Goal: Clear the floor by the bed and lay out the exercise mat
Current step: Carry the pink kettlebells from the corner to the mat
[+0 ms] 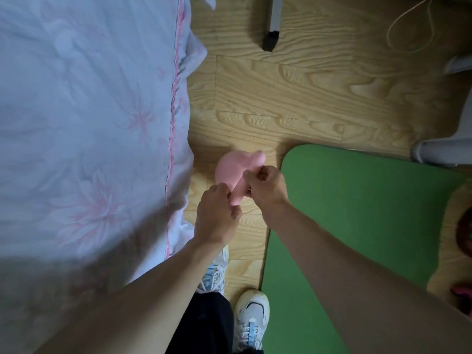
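1. Bedcover of pale blue-white fabric with pink flowers and a pink stitched border (89, 123) fills the left side, its edge hanging to the light wood-grain plank floor (281, 98).
2. The left hand (217, 215) has its fingers curled and pinches the lower end of a soft pink rounded object (229, 167).
3. That pink object sits over the strip of floor between bed and mat; whether it touches the floor cannot be told.
4. The right hand (265, 185) grips the object's right side, fingers curled tight.
5. Below the hands stand white sneakers with blue laces (251, 318).
6. The smooth green exercise mat (357, 200) lies flat on the floor at the right, with one rounded corner just beside the right hand.
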A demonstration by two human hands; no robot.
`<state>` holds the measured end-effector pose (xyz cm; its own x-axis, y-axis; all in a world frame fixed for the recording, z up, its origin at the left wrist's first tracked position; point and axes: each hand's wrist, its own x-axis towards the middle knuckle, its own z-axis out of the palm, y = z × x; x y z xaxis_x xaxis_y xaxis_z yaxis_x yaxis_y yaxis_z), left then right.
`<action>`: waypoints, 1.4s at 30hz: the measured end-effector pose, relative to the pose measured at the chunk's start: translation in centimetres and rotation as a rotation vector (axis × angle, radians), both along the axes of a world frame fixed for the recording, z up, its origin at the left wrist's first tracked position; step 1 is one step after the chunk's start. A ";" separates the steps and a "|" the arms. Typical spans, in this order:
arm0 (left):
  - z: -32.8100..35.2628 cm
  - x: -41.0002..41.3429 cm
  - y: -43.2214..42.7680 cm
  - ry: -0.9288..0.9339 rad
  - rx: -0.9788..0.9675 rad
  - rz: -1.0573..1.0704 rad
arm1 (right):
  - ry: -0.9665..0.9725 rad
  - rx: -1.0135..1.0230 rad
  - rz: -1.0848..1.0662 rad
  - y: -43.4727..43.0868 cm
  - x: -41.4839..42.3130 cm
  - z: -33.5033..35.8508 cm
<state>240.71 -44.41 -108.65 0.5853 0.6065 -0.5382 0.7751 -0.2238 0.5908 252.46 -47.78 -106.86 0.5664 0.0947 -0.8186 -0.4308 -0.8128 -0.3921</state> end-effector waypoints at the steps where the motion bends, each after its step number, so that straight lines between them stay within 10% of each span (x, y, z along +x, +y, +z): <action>1: -0.1 0.0 0.1 -0.001 -0.006 -0.012 | 0.001 -0.011 -0.020 0.0 -0.1 -0.3; 21: 9.2 3.5 2.3 0.056 -0.041 -0.086 | -0.226 0.197 -0.124 -3.7 3.4 9.7; 42: 70.7 6.7 -11.9 -0.637 -0.120 -0.461 | -0.671 0.716 -0.436 -23.6 -3.3 68.5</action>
<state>247.37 -56.35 -37.95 0.9804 0.1872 -0.0617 0.1247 -0.3468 0.9296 249.12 -71.40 -38.38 0.9807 0.1095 -0.1618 -0.1474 -0.1283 -0.9807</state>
